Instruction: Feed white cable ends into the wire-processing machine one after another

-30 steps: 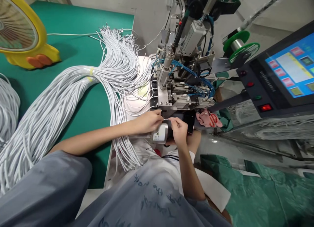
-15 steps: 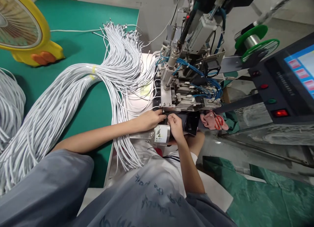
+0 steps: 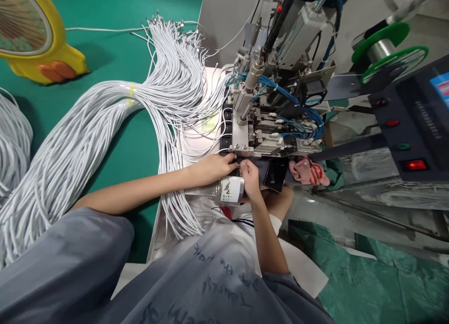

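My left hand [image 3: 213,168] reaches in from the left across the white cables [image 3: 171,160], its fingertips together at the front edge of the metal machine [image 3: 241,136]. Close beside it, my right hand [image 3: 250,176] has thumb and forefinger pinched. What either hand pinches is too small to make out. Just below the fingers is a clear and white case with a label [image 3: 231,190]. Thin white cable ends run into the machine's black slots [image 3: 226,127].
On the green table [image 3: 115,155] lie a tied cable bundle [image 3: 94,113] and a yellow fan [image 3: 52,48]. Right of my hands are a black phone [image 3: 275,175], a pink cloth [image 3: 306,170] and a control box [image 3: 414,127]. A green-flanged spool [image 3: 381,50] sits behind.
The view has shifted slightly. My left fingers have spread a little over the machine's edge, and my right hand has stayed pinched close beside them.
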A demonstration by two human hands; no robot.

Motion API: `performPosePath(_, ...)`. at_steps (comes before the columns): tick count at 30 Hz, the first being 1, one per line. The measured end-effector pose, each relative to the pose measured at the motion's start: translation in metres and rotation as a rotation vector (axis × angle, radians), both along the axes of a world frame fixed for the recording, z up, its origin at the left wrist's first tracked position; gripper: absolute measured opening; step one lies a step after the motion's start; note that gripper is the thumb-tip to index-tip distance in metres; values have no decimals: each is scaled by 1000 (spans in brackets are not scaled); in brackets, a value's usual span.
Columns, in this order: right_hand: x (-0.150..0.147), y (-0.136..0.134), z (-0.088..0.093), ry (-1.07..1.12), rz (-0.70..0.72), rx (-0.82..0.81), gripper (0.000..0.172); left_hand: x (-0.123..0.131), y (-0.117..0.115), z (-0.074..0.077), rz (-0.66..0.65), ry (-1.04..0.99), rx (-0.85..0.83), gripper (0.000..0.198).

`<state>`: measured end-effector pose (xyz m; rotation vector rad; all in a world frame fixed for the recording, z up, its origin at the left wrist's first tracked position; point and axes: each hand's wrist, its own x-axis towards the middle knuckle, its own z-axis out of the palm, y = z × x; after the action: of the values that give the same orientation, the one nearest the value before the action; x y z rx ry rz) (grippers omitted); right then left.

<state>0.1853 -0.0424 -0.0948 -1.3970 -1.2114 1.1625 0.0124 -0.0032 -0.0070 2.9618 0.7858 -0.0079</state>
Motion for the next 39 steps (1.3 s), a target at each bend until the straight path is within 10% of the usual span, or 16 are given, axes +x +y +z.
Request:
performPosePath(7,-3,4,0,-30,-94,42,41,-8,-2,11,135,27,-42,19)
performPosePath(14,-14,-43,43,-121,-402,221,30,-12,5,2,286,4,46,26)
performPosePath(21,-91,-103,37,-125,428,-107,26,-13,12,6,315,31,37,31)
performPosePath(29,-115,-98,6,516,265,-600,41,-13,11,8,299,26,69,31)
performPosePath(39,-124,-100,13,118,316,-265,15,-5,-14,29,192,-80,75,27)
